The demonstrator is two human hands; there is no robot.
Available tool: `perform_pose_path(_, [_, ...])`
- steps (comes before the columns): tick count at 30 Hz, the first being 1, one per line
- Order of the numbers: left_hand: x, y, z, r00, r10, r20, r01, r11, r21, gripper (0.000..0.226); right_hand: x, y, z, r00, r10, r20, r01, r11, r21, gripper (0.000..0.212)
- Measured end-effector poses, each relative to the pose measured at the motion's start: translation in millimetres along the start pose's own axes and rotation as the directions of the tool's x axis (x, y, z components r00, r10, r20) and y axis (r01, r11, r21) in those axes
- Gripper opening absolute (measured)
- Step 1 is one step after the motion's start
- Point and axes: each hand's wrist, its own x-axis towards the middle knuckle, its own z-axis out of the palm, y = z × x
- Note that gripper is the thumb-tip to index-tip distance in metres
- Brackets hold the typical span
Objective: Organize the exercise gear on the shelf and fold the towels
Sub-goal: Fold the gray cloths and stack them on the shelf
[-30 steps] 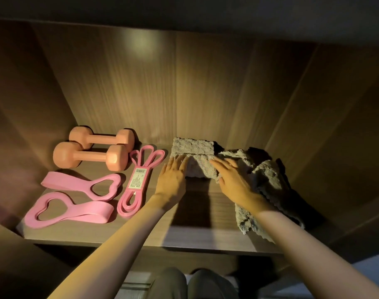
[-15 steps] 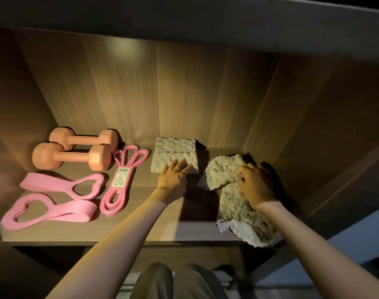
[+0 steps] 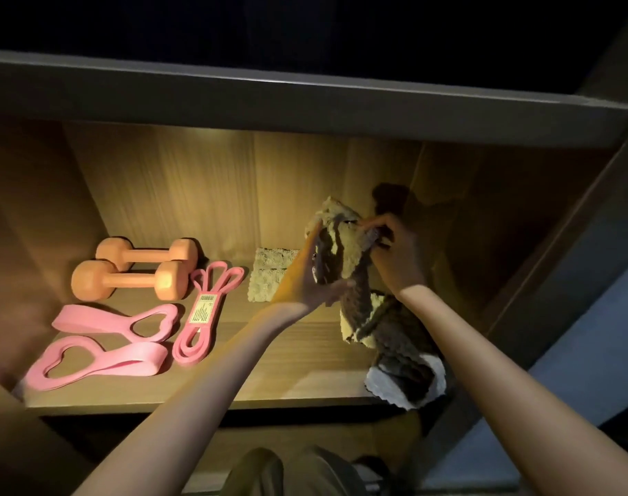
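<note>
A loose grey towel [image 3: 352, 259] hangs lifted above the wooden shelf [image 3: 269, 381], its lower end trailing over the shelf's front edge. My right hand [image 3: 395, 255] pinches its top corner. My left hand [image 3: 316, 277] holds the towel's left side, fingers reaching up along the cloth. Behind my left hand a folded towel [image 3: 266, 277] lies flat near the back wall. At the left sit two orange dumbbells [image 3: 126, 277], two pink heart-handled bands [image 3: 101, 359] and a pink loop band with a label [image 3: 203, 309].
The shelf is a wooden alcove with side walls, a back wall and an upper board [image 3: 305, 98] close overhead. My knees [image 3: 291, 474] show below the shelf's front edge. Bare wood lies between the bands and the hanging towel.
My left hand left the folded towel and joined the right on the loose towel. Both hands raised that towel off the shelf.
</note>
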Motion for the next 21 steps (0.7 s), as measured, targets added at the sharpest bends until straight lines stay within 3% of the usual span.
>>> perform_pose_path(3, [-15.4,8.8,-11.9,0.992,0.030,-0.123,-0.021,0.997,0.071,0.036,-18.7,-10.3,-2.7,0.989,-0.043,0.142,0.051,0.997,-0.056,0.041])
perform_pose_path(5, [-31.8,13.1,-20.1,0.986,-0.017,-0.164,0.021,1.000,0.023,0.010,-39.9,-17.7,-3.1,0.988,-0.068,0.142,0.072,0.997,-0.022,0.044])
perform_pose_path(8, [-57.8,18.7,-33.1,0.983,-0.087,-0.164,0.095,0.995,0.044,0.007,-73.2,-30.7,2.2,0.984,-0.020,0.176,0.018,1.000,0.016,0.041])
perform_pose_path(11, [-81.8,22.1,-47.0,0.989,-0.057,-0.133,0.070,0.993,0.098,0.010,-99.1,-39.7,2.1,0.927,0.028,0.373,-0.036,0.999,0.016,0.031])
perform_pose_path(13, [-96.9,24.2,-56.8,0.976,-0.165,-0.144,0.155,0.985,-0.077,0.015,-116.9,-46.1,1.6,0.882,0.039,0.469,-0.082,0.994,0.071,0.027])
perform_pose_path(16, [-116.6,28.5,-71.5,0.944,-0.328,-0.036,0.289,0.876,-0.385,0.019,-140.5,-55.3,6.6,0.861,0.003,0.509,-0.090,0.985,0.146,0.024])
perform_pose_path(18, [-126.6,31.7,-78.9,0.950,-0.311,-0.040,0.279,0.896,-0.345,0.018,-148.6,-57.2,12.0,0.870,-0.043,0.492,0.009,0.997,0.071,0.024])
perform_pose_path(21, [-139.3,34.9,-91.9,0.979,-0.167,-0.113,0.158,0.984,-0.084,0.019,-147.0,-60.2,16.0,0.920,-0.069,0.385,0.088,0.996,-0.032,0.025])
